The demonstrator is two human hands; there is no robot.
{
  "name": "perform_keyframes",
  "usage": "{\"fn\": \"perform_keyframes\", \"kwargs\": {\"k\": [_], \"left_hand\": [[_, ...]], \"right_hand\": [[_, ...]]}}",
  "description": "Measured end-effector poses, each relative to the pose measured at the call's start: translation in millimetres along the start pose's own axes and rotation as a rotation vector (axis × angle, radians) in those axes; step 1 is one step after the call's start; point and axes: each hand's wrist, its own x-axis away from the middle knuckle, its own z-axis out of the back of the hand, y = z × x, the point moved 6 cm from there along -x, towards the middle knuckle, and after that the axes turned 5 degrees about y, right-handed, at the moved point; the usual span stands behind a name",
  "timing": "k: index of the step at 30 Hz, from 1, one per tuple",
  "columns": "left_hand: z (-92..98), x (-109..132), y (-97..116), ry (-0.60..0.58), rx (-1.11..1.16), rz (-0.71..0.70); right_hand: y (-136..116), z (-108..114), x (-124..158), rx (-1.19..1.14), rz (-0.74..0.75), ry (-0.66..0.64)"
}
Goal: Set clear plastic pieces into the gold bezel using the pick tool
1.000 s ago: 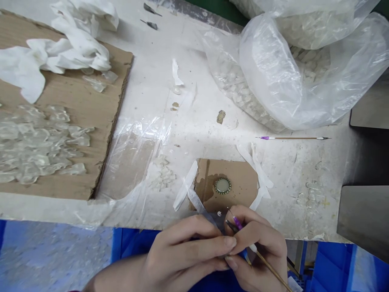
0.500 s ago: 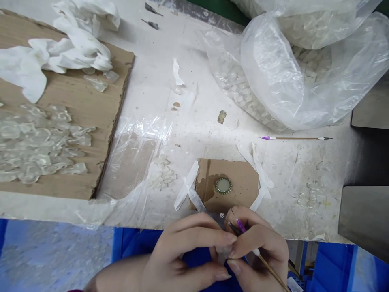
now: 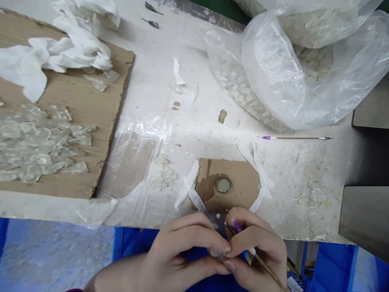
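Note:
Close in front of me, my left hand (image 3: 185,247) pinches a small translucent, clear plastic-looking piece (image 3: 216,253) between thumb and fingers. My right hand (image 3: 264,247) meets it there, its thumb and index fingertips touching the same piece. Tucked through the right hand is a thin wooden stick tool (image 3: 269,272); a purple needle hub (image 3: 236,225) and a dark tip show above the knuckles. Just beyond the hands, a bottle cap (image 3: 224,185) with a greyish filling lies on a small cardboard piece (image 3: 243,172) bound with white strips.
A similar needle-tipped stick (image 3: 298,138) lies at right. Behind it stand plastic bags (image 3: 273,73) full of translucent pieces. On the left, a cardboard sheet (image 3: 112,97) bears many clear pieces and a white cloth (image 3: 73,52). Small whitish bits (image 3: 164,174) lie near the middle.
Both hands have shifted slightly, and the fingertips have closed more tightly round the clear piece, which has turned and shows less. The stick's tip has moved a little to the left.

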Motion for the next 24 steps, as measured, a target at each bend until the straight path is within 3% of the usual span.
{"fn": "perform_keyframes", "kwargs": {"k": [11, 17, 24], "left_hand": [[-0.2, 0.0, 3.6, -0.037, 0.000, -0.023], [0.1, 5.9, 5.4, 0.009, 0.003, -0.049], [1.6, 6.9, 11.6, -0.051, -0.158, -0.127]], "right_hand": [[-1.0, 1.2, -0.3, -0.013, 0.004, 0.007], [-2.3, 2.7, 1.2, 0.005, 0.012, -0.004], [-4.8, 2.4, -0.8, -0.008, 0.005, -0.027]]}}
